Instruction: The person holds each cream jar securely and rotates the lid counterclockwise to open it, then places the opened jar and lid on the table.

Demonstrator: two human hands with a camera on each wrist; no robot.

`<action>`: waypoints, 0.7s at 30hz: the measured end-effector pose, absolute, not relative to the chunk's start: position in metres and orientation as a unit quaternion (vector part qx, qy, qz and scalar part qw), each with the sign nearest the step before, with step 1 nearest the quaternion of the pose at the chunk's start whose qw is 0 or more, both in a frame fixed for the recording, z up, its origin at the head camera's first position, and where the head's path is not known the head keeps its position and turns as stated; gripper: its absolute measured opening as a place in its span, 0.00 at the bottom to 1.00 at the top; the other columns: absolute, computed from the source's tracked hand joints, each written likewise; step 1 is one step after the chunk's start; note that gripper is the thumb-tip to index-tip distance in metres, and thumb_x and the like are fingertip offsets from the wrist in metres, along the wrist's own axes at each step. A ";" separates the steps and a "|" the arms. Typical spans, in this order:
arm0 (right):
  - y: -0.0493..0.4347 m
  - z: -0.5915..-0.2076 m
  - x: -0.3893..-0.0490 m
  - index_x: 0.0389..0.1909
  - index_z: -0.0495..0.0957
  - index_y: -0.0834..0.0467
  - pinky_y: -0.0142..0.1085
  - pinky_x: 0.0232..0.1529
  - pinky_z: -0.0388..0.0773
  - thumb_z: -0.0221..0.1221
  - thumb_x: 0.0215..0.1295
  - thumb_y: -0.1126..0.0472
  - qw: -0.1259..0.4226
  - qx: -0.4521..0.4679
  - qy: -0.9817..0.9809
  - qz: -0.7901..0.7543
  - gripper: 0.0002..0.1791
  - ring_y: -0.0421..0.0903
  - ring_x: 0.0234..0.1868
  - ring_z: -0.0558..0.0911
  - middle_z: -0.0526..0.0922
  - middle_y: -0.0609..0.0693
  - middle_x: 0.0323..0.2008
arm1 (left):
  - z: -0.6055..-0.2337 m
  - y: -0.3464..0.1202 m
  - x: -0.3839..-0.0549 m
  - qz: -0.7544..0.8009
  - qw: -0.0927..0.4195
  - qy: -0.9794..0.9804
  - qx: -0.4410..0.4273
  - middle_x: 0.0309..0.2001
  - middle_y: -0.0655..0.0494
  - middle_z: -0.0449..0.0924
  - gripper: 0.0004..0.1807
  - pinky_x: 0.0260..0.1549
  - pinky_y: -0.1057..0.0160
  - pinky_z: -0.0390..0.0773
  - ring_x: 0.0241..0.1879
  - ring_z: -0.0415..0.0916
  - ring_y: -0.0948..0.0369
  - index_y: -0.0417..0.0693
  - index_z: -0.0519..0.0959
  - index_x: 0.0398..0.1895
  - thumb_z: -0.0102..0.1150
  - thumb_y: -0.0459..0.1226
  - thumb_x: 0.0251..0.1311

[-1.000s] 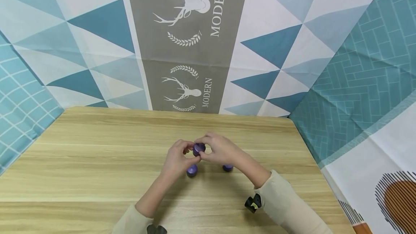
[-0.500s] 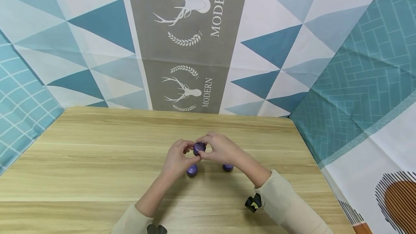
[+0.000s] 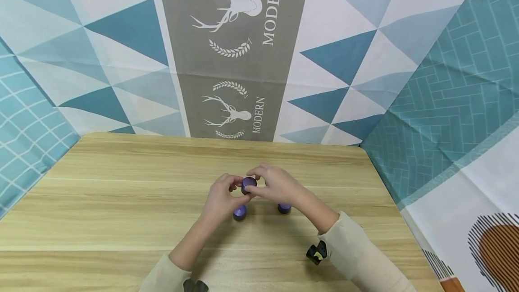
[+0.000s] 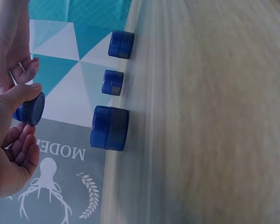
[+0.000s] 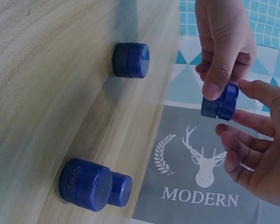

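In the head view my left hand (image 3: 220,199) holds a small dark purple-blue cream jar (image 3: 248,185) above the table. The left thumb lies along the jar body in the right wrist view, where the jar (image 5: 219,101) is tipped sideways. My right hand (image 3: 277,187) reaches in from the other side, thumb and fingertips at the lid edge. The lid sits on the jar, with a thin seam showing. Three more blue lidded jars stand on the table: a large one (image 4: 109,128), a smaller one (image 4: 113,82) and another (image 4: 121,44). One of these is hidden in the head view.
The wooden table (image 3: 121,211) ends at a patterned cloth backdrop (image 3: 227,66). Two standing jars, one on the left (image 3: 239,212) and one on the right (image 3: 284,208), lie close below the hands. A black camera mount (image 3: 316,253) sits at the right cuff.
My right fingers have spread a little and shifted around the lid, the index lifting slightly off its far edge. My left hand and the standing jars look unmoved.
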State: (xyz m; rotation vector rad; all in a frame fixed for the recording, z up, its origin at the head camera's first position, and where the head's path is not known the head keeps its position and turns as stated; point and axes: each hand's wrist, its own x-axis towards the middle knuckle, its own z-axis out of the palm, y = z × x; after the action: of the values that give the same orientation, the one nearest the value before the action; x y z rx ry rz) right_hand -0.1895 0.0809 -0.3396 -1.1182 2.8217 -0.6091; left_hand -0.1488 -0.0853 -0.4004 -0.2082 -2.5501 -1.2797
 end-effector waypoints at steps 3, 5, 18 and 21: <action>0.080 -0.340 -0.189 0.49 0.79 0.56 0.32 0.39 0.74 0.60 0.60 0.50 0.020 -0.365 0.911 -0.193 0.19 0.40 0.38 0.78 0.81 0.47 0.38 | -0.401 -0.085 -0.149 -0.443 0.140 -0.883 -0.071 0.34 0.57 0.78 0.18 0.37 0.64 0.74 0.35 0.71 0.59 0.45 0.81 0.38 0.73 0.39 0.42; 0.080 -0.339 -0.189 0.48 0.80 0.55 0.31 0.37 0.73 0.60 0.60 0.51 0.020 -0.372 0.909 -0.188 0.18 0.39 0.37 0.77 0.81 0.47 0.38 | -0.401 -0.086 -0.150 -0.444 0.143 -0.882 -0.071 0.34 0.57 0.78 0.18 0.36 0.65 0.74 0.35 0.72 0.58 0.45 0.81 0.38 0.73 0.39 0.41; 0.079 -0.339 -0.188 0.54 0.76 0.55 0.38 0.45 0.76 0.58 0.61 0.47 0.031 -0.357 0.914 -0.190 0.23 0.43 0.45 0.79 0.81 0.50 0.45 | -0.403 -0.087 -0.150 -0.447 0.139 -0.881 -0.066 0.33 0.56 0.78 0.19 0.37 0.64 0.74 0.35 0.73 0.57 0.44 0.81 0.38 0.73 0.39 0.41; 0.078 -0.339 -0.188 0.52 0.78 0.56 0.35 0.40 0.75 0.59 0.61 0.47 0.028 -0.354 0.915 -0.189 0.22 0.42 0.40 0.78 0.81 0.48 0.40 | -0.402 -0.087 -0.149 -0.450 0.137 -0.880 -0.066 0.33 0.57 0.78 0.19 0.37 0.64 0.74 0.36 0.73 0.56 0.44 0.81 0.38 0.73 0.39 0.41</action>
State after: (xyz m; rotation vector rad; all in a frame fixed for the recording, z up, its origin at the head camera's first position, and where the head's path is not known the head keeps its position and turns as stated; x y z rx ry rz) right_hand -0.1881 0.0775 -0.3391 -1.0946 2.8265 -0.5828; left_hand -0.1492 -0.0875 -0.4022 -0.1911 -2.5467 -1.3036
